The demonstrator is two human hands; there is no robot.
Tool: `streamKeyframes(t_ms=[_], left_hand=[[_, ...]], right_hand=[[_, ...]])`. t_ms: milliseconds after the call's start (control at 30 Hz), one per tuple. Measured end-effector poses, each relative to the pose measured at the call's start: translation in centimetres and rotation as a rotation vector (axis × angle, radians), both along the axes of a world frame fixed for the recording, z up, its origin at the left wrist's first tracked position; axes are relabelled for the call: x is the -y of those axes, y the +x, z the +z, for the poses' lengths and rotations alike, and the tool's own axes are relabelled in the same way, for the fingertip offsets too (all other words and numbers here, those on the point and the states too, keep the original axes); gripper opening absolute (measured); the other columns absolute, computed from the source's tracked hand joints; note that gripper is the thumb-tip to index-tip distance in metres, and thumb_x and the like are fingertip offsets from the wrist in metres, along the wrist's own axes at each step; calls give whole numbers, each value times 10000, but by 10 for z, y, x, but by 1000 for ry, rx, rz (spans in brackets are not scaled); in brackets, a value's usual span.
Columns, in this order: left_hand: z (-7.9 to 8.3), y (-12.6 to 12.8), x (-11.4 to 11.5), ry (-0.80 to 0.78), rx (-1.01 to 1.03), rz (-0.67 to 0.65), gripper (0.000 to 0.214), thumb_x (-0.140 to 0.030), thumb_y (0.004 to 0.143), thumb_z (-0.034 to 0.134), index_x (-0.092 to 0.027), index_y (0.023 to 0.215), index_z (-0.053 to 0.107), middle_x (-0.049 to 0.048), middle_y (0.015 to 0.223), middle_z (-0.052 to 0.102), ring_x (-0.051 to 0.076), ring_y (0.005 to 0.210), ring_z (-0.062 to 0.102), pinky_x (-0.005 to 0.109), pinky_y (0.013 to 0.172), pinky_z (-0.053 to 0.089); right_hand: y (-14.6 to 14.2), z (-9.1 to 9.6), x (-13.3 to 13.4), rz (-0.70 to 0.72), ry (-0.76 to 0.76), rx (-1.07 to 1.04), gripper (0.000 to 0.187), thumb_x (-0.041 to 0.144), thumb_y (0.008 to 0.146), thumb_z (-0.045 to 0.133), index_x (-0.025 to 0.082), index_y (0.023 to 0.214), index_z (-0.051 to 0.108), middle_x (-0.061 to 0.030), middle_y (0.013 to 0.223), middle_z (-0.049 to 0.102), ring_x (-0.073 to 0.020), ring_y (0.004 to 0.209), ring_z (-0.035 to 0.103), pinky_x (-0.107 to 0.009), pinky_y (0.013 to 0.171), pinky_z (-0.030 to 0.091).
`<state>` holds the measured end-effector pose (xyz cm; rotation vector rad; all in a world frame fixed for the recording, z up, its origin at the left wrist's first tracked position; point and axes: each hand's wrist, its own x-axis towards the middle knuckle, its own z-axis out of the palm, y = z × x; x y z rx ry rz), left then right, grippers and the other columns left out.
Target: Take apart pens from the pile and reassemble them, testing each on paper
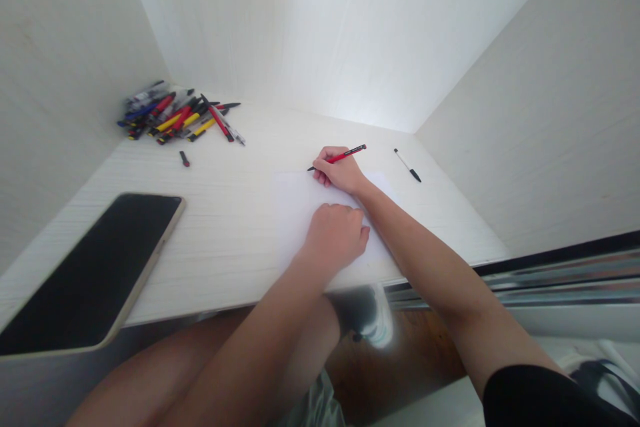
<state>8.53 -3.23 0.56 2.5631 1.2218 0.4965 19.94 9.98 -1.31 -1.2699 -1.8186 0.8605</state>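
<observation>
Between the fingertips and thumb of my right hand [340,170] is a slim red pen [347,155] with black ends. Its dark tip points left, at the upper edge of a white sheet of paper [293,213]. I cannot tell whether the tip touches the sheet. My left hand [334,233] rests on the lower part of the paper, with its fingers curled under and the thumb on the right side. Nothing shows in it. Right of my right hand lies a white pen [404,161] with black ends.
At the back left, a pile of pens [175,117] in red, yellow, blue and clear leans toward the side wall. A small black and red piece [185,159] lies in front. A large phone [95,267] takes up the near left. Pale walls [310,27] enclose the white desk [225,240].
</observation>
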Motion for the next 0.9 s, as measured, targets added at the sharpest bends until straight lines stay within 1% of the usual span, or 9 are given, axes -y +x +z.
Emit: streamKeyframes(t_ms=[200,367,500,567,633,700,733,833,900], left_hand=[[-1,0,0,11,-2,4,287,-355,966,536,-163,904,740,110,847,756,304,885,731,410,786,507],[1,0,0,3,-10,0,283,-358,964,542,-167,893,739,110,845,758,303,887,735,409,791,511],[-1,0,0,10,-12,2,288,-359,970,533,-168,903,739,112,853,759,300,905,736,406,803,514],[-1,0,0,12,-12,1,288,-365,971,535,-170,915,740,112,859,759,301,912,737,406,803,516],[-1,0,0,13,-18,2,288,-369,973,536,-170,928,739,113,865,760,301,917,736,405,803,517],[-1,1,1,12,-28,3,286,-368,976,534,-171,935,738,113,868,759,298,922,734,403,807,517],[-1,1,1,11,-33,2,285,-366,978,532,-172,937,737,112,868,758,297,925,733,402,811,516],[-1,1,0,14,-35,-3,281,-360,978,530,-174,933,736,108,855,752,291,925,731,395,813,512],[-1,1,0,13,-35,-8,281,-356,978,524,-177,929,736,105,844,748,287,917,730,391,808,509]], right_hand=[[1,-2,-2,7,-10,-24,138,222,824,613,187,691,597,-28,610,694,-128,474,587,-221,424,424],[0,-2,-1,-17,-55,-75,138,213,791,631,191,662,590,-12,580,660,-116,457,553,-216,413,398],[4,1,-4,-143,-52,-317,184,235,790,631,212,637,531,32,523,558,-93,422,467,-212,390,341],[10,3,-10,-227,-13,-467,209,267,814,624,214,640,520,42,548,524,-81,444,444,-207,407,352],[17,6,-17,-297,30,-567,252,319,850,625,207,647,526,29,609,541,-77,504,481,-207,475,429],[24,11,-21,-333,61,-596,302,405,879,647,208,680,534,22,635,553,-86,536,516,-230,542,492],[26,14,-21,-333,70,-593,315,453,878,672,214,720,542,34,615,535,-91,520,506,-244,546,501],[31,26,-16,-327,78,-591,392,592,837,733,249,877,545,100,523,394,-98,425,389,-257,469,447],[34,35,-11,-330,47,-593,471,701,829,694,267,908,529,112,497,314,-107,404,339,-258,430,392]])
